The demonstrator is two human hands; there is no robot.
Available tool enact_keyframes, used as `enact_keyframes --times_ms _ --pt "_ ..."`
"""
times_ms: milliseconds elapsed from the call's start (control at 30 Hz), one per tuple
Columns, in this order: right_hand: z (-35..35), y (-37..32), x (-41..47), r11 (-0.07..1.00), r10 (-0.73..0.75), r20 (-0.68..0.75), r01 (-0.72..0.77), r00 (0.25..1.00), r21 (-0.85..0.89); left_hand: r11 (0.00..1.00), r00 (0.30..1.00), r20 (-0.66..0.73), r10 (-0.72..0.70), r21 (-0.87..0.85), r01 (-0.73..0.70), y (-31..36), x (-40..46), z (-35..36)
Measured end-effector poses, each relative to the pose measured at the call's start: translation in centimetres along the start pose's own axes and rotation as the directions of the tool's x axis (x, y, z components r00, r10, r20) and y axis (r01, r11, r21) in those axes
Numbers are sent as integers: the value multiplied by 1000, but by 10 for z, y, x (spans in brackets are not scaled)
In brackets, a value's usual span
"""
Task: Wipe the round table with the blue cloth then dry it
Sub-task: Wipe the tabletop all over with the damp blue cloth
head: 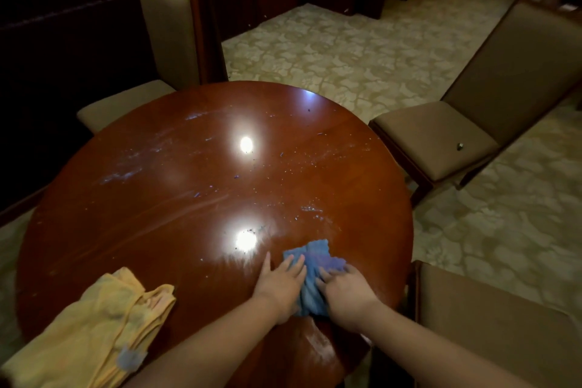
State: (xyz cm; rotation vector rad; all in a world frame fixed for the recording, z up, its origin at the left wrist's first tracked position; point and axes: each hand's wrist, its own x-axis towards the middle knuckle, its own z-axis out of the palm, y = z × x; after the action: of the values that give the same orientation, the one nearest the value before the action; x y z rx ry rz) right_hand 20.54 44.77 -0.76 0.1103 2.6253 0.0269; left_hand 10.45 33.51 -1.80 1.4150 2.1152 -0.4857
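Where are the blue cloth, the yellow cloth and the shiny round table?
blue cloth [315, 257]: head view, its bunched top part.
yellow cloth [94, 324]: head view, its middle folds.
round table [176, 186]: head view, bare wood top.

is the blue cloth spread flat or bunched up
Bunched up: the blue cloth lies in crumpled folds on the round table, gathered between the left hand and right hand.

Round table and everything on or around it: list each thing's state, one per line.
round table: streaked, with specks and smears across the top
blue cloth: bunched, on the table under both hands
left hand: fingers straight, pressing the cloth
right hand: fingers curled on the cloth
yellow cloth: crumpled, lying at the near left edge
chairs: unoccupied
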Motion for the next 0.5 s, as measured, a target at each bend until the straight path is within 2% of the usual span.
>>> enact_keyframes --times_ms 167,300,367,500 --pt "-17 38 39 999 -36 -57 37 998 25 992 995 -23 -93 -83 91 -15 28 -33" --pt "-15 43 16 998 -48 -32 47 998 -36 996 996 -6 -83 -5 83 0 20 -30" --pt "-6 42 0 999 -51 -43 51 998 -13 997 998 1 -62 36 62 14 14 -22" --pt "-1 65 12 998 -27 -93 32 995 49 994 994 -4 -106 -24 106 15 30 -35"
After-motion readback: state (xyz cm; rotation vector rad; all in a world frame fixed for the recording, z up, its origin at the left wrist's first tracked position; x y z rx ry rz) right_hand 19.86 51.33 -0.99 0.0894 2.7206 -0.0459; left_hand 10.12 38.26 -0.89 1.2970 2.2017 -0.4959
